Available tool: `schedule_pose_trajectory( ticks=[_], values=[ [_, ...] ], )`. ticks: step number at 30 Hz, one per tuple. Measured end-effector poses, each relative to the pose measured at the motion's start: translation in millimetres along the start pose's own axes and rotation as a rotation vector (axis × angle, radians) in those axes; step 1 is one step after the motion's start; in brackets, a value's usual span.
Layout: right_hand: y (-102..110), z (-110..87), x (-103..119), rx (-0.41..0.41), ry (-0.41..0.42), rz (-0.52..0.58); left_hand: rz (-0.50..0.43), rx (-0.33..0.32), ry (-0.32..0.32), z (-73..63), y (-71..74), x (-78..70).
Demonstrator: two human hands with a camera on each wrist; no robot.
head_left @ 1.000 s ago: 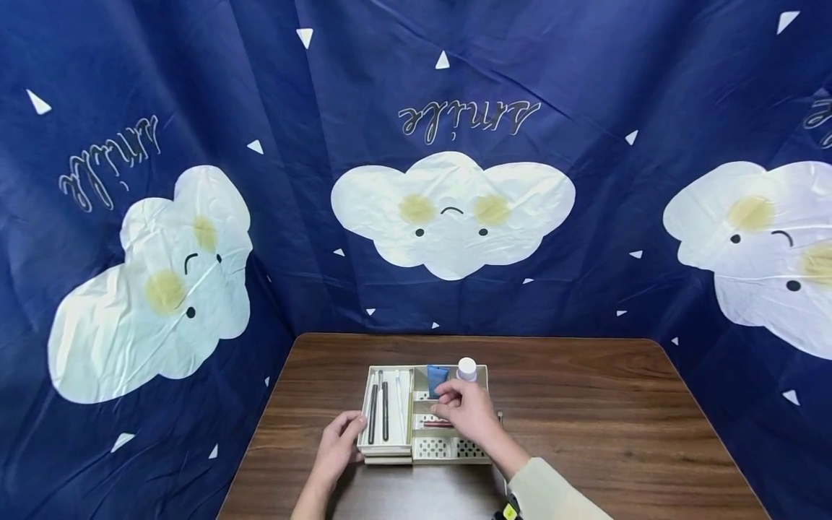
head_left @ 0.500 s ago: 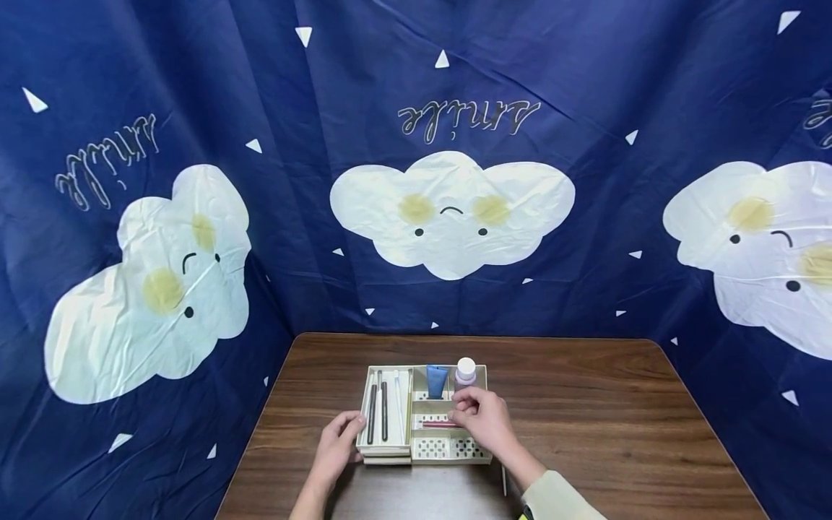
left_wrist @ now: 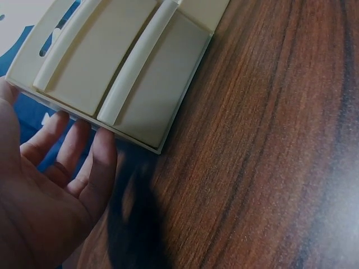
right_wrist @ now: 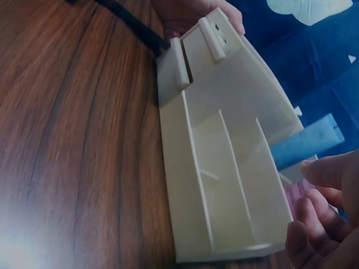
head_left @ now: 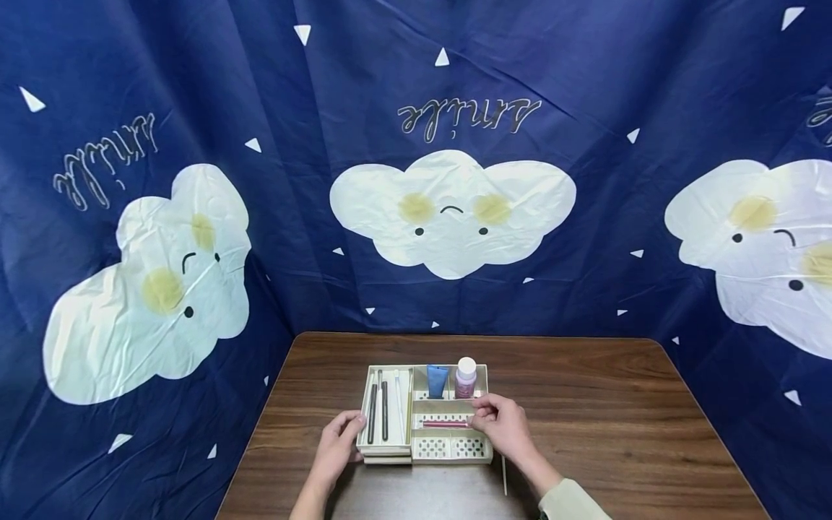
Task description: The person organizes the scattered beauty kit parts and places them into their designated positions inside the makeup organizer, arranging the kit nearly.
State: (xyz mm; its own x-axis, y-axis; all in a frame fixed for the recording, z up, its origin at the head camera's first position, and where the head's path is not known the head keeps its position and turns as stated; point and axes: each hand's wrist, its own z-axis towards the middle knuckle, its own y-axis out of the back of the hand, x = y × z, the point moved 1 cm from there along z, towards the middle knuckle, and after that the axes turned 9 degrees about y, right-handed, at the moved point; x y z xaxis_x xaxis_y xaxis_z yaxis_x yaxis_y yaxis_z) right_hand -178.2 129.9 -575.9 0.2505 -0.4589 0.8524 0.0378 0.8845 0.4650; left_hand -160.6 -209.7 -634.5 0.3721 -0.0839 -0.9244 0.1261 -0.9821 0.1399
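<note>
A cream desk organizer (head_left: 385, 451) with drawers stands on the table. My left hand (head_left: 339, 437) holds its left side, thumb at the top edge; in the left wrist view the fingertips (left_wrist: 104, 137) meet the side wall next to the drawer fronts. My right hand (head_left: 503, 426) is at the right rim, fingers loosely bent and nothing visible between them. A dark red stick (head_left: 445, 424) lies in the middle compartment close to those fingertips. Behind it stand a blue tube (head_left: 437, 380) and a white-capped bottle (head_left: 465, 379), whose pinkish body partly shows in the right wrist view.
The organizer's left top tray holds several slim sticks, among them a dark one (head_left: 384, 412) and a white one (head_left: 399, 397). A thin pale stick (head_left: 504, 475) lies on the wooden table (head_left: 604, 419) at the right. A blue curtain (head_left: 416, 303) closes off the back.
My right hand has drawn back from over the compartments toward the right rim, uncovering the bottle and the red stick. My left hand has stayed at the organizer's left side.
</note>
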Motion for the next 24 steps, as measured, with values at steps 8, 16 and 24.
schedule_pose_trajectory(
  ticks=[8, 16, 24],
  values=[
    [9, -3.9, -15, -0.018, -0.042, 0.010, 0.025, -0.014, 0.017, -2.2, -1.2, -4.1],
    [18, -11.1, -30, -0.013, -0.062, -0.028, 0.016, -0.004, 0.014, -19.2, -3.5, -22.4],
    [24, -16.0, -44, -0.012, -0.113, -0.051, 0.011, 0.006, 0.013, -26.8, -3.8, -31.3]
  ],
)
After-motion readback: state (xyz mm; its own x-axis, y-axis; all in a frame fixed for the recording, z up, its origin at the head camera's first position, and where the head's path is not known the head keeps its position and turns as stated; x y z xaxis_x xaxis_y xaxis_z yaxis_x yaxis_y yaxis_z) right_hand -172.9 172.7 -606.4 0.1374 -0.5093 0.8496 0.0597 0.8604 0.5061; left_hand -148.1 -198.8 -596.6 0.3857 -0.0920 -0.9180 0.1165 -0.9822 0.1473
